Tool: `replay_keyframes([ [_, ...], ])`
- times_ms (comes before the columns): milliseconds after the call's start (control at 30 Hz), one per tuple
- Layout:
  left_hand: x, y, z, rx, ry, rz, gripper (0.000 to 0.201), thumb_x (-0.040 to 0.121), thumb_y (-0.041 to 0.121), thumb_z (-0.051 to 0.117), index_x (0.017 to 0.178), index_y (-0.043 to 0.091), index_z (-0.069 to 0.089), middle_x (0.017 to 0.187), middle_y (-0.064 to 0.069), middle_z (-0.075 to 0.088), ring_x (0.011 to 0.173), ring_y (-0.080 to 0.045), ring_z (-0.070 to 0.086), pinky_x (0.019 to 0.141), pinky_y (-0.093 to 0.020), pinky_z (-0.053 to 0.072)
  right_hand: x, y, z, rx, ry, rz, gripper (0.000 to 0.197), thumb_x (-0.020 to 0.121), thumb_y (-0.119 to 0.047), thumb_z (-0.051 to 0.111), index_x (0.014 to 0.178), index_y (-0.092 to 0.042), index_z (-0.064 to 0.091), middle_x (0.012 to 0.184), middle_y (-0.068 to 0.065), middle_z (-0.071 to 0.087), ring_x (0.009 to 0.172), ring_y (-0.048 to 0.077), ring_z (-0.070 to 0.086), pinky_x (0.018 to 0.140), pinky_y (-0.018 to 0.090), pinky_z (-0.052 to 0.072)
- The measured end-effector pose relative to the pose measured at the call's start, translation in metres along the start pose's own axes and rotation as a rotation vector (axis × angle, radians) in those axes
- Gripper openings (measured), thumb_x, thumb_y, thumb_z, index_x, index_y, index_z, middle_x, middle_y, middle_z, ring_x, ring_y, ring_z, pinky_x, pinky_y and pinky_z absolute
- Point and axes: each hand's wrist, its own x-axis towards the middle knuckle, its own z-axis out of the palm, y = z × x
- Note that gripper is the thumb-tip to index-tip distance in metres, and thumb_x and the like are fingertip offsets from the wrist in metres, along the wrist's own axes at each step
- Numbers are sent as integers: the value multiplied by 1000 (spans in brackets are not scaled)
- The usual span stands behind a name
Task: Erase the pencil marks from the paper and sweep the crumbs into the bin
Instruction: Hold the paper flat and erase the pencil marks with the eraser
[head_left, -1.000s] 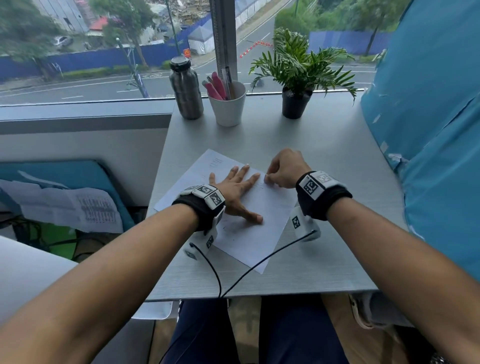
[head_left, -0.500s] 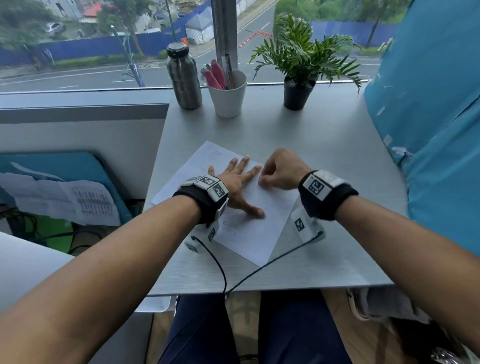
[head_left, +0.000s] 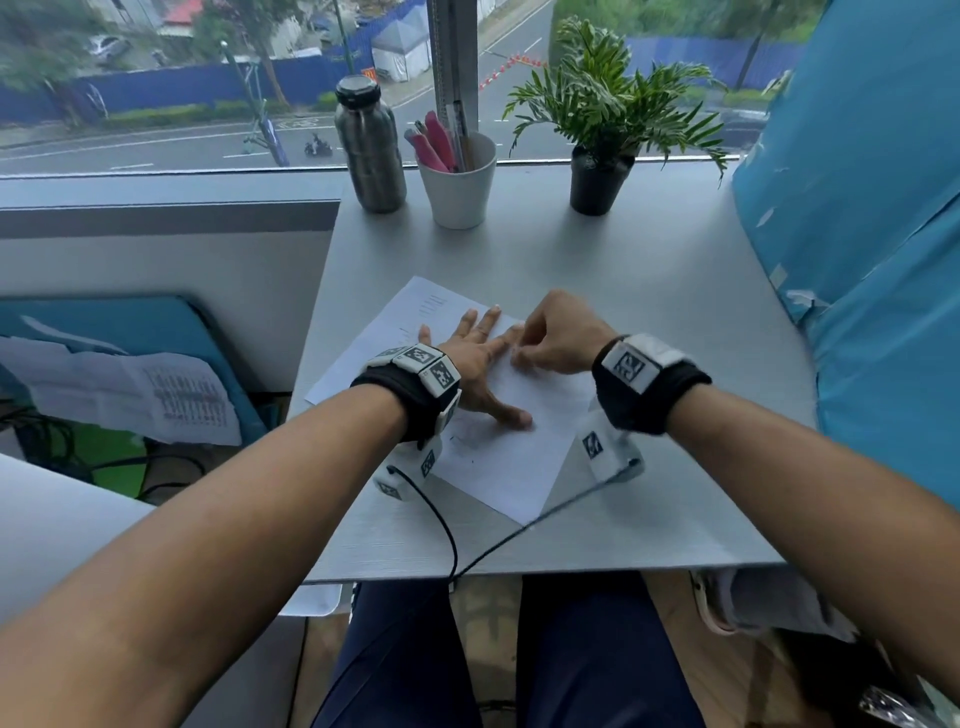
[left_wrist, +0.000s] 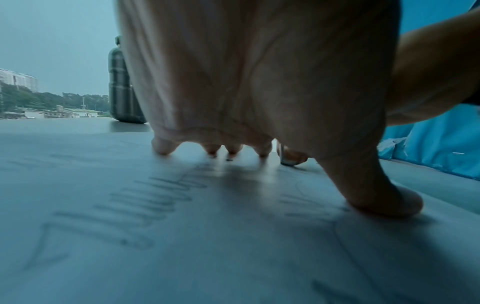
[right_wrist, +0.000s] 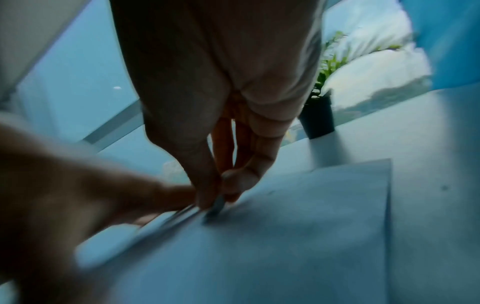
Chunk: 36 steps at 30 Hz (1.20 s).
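Observation:
A white sheet of paper lies askew on the grey table. Pencil scribbles show on it close to the wrist in the left wrist view. My left hand lies flat on the paper with fingers spread, holding it down. My right hand is curled just right of the left fingers, pinching a small eraser whose tip touches the paper. The eraser also peeks out beyond my left palm. No bin is in view.
At the table's far edge stand a steel bottle, a white cup of pens and a potted plant. A blue covered surface rises along the right. Papers on a blue pad lie lower left.
The right hand has slid a little left toward the left fingers, rubbing on the paper. The left hand stays flat on the sheet. The head view has tilted slightly.

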Motion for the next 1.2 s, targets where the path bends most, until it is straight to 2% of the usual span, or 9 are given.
replay_keyframes([
  [100,0,1,1,7,3,4,133,50,89,63,148,46,-16,156,12,-31,145,-17,-25,107,-69,-11,6,8,-4,53,103,73,12,76,-19,73,78,-9,78,74,5,73,67,13,62,72,19,47],
  [233,1,0,1,-1,4,10,133,51,88,63,147,46,-18,156,12,-32,145,-17,-25,108,-69,-12,-1,-1,4,24,-7,-24,8,73,-18,75,74,-11,78,63,1,66,51,5,53,56,12,41],
  [367,-1,1,1,-9,3,7,133,51,87,64,148,46,-16,156,12,-30,145,-17,-25,108,-69,-12,9,8,-1,64,99,66,10,75,-20,76,77,-11,78,72,2,72,72,14,64,77,19,49],
  [467,0,0,2,-28,13,8,136,50,87,65,148,44,-18,156,14,-30,145,-15,-25,109,-67,-13,3,-1,5,19,15,-24,10,72,-18,76,75,-9,78,72,6,73,64,15,63,63,20,47],
  [667,1,1,2,-17,23,-17,146,49,89,63,150,29,-24,155,16,-30,145,-12,-25,109,-65,-12,6,-1,7,53,38,-11,11,71,-18,77,75,-9,79,72,5,74,60,10,61,64,18,46],
  [867,0,1,2,-23,30,-48,144,46,91,63,148,37,-23,155,7,-35,144,-21,-28,111,-61,-14,15,4,1,82,89,44,12,72,-21,77,79,-10,80,75,4,75,66,10,63,70,18,44],
  [1000,0,-2,1,-19,22,-44,145,44,92,62,148,38,-24,154,7,-36,144,-20,-28,111,-61,-14,15,-2,4,66,8,-10,10,71,-16,77,78,-10,80,73,7,75,48,2,56,59,18,49],
  [1100,1,0,1,-16,32,-49,145,43,92,62,148,39,-24,155,8,-34,144,-20,-28,111,-62,-14,21,3,0,74,82,33,11,72,-18,78,78,-10,79,72,5,73,53,7,57,61,17,46],
  [1200,1,-2,1,-14,23,-57,147,42,92,63,148,38,-24,154,8,-35,144,-20,-29,111,-62,-14,16,-3,3,62,-18,-38,7,71,-17,79,75,-11,78,63,1,69,47,3,55,52,16,45],
])
